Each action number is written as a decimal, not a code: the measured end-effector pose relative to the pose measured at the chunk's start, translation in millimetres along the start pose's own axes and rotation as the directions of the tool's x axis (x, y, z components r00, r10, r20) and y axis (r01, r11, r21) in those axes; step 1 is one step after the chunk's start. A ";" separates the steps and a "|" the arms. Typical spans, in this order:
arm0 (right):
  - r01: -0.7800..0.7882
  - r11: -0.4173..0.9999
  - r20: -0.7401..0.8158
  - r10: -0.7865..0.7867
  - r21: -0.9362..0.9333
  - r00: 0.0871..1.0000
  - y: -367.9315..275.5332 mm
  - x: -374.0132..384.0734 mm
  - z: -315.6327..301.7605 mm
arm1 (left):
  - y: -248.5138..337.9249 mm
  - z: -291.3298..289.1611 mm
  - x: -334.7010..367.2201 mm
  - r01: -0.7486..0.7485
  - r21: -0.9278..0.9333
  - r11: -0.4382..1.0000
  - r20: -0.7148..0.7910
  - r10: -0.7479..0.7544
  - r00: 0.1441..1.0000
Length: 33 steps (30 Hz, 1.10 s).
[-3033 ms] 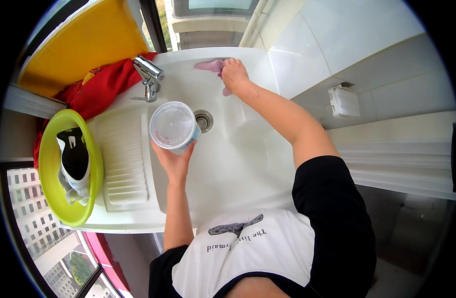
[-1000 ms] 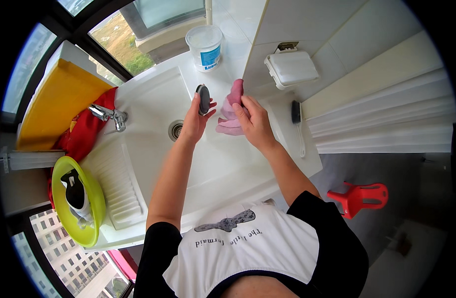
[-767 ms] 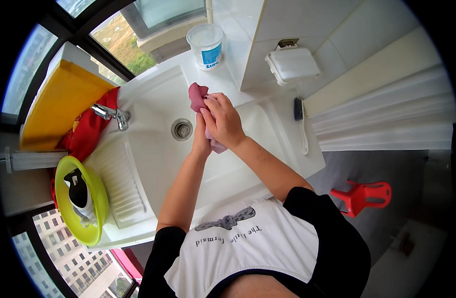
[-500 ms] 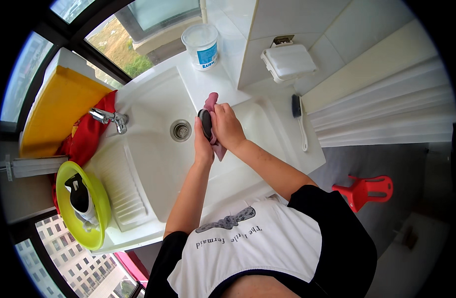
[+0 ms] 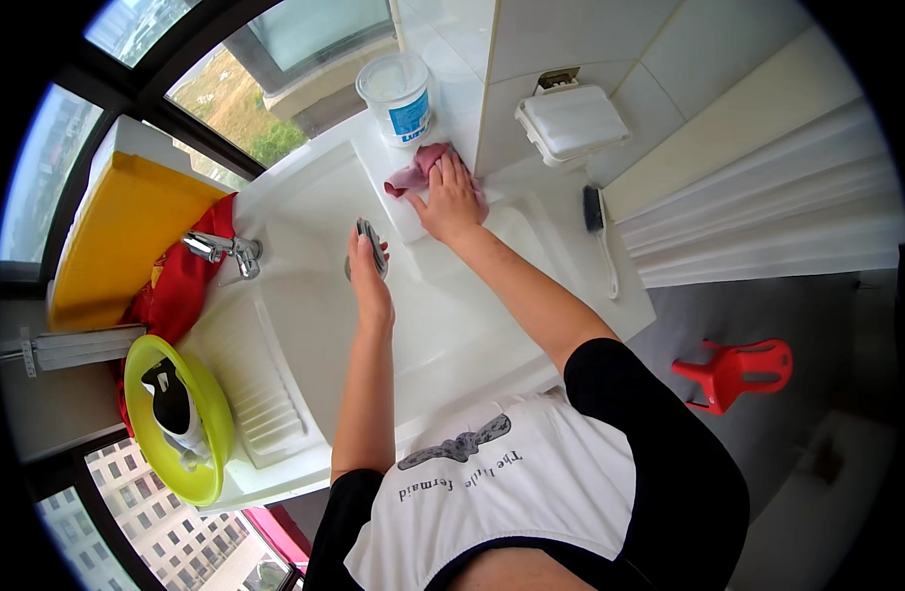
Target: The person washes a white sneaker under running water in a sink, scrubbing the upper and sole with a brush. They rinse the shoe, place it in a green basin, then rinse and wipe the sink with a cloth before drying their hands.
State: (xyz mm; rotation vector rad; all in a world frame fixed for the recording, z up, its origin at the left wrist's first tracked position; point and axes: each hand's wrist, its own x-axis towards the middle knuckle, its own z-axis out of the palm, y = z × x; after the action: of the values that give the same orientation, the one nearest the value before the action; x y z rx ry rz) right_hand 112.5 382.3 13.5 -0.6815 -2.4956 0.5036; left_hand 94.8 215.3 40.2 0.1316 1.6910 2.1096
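My left hand (image 5: 372, 294) is closed round a small dark oval object (image 5: 373, 244) with a grey rim, held over the white sink (image 5: 315, 364) beside the drain. Its exact kind I cannot make out. My right hand (image 5: 451, 205) lies on a crumpled pink cloth (image 5: 418, 175), fingers stretched out and thumb apart. The cloth rests on the white ledge between the two basins. Right behind it stands a white tub (image 5: 393, 89) with a blue label.
A chrome tap (image 5: 224, 248) rises at the left, by red fabric (image 5: 182, 286) and a yellow panel (image 5: 128, 227). A lime-green basin (image 5: 216, 463) holds clothes. Rightward are a dark-bristled brush (image 5: 602, 241), a white wall box (image 5: 573, 123) and a red chair (image 5: 733, 376).
My hands have parted. The right one has carried the pink cloth away from me onto the ledge; the left has moved slightly left with the dark oval object.
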 end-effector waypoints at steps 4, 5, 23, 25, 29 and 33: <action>0.243 0.964 0.006 -0.245 0.105 0.970 -25.5 -0.5 33.6 | 7.5 0.9 5.4 -0.072 0.077 0.994 -0.008 0.073 0.997; 0.342 0.935 -0.020 -0.342 0.096 0.940 -28.9 -3.7 40.3 | 11.8 4.2 11.1 -0.103 0.093 0.990 0.002 0.103 0.995; -0.186 0.741 0.554 -0.285 0.645 0.782 -41.1 -133.6 -70.8 | -15.3 91.3 59.5 -0.443 0.885 0.145 0.359 0.395 0.846; -0.150 0.765 0.541 -0.288 0.626 0.790 -45.8 -130.8 -69.5 | -1.5 75.9 40.4 -0.416 0.832 0.366 0.323 0.289 0.901; -0.552 0.593 0.746 -0.128 0.586 0.654 -86.7 -119.6 -73.1 | 5.3 4.8 -16.3 -0.375 0.701 0.607 0.170 0.369 0.914; -0.475 0.510 0.677 -0.346 0.717 0.650 -129.2 -110.7 -22.7 | 12.8 -103.9 -82.7 -0.222 0.738 0.637 -0.187 0.509 0.840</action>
State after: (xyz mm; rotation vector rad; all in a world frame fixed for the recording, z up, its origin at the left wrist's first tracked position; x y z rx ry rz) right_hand 160.6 221.8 51.3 -0.0961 -2.3169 2.3369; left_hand 131.1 86.9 42.0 0.3420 2.8737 1.6799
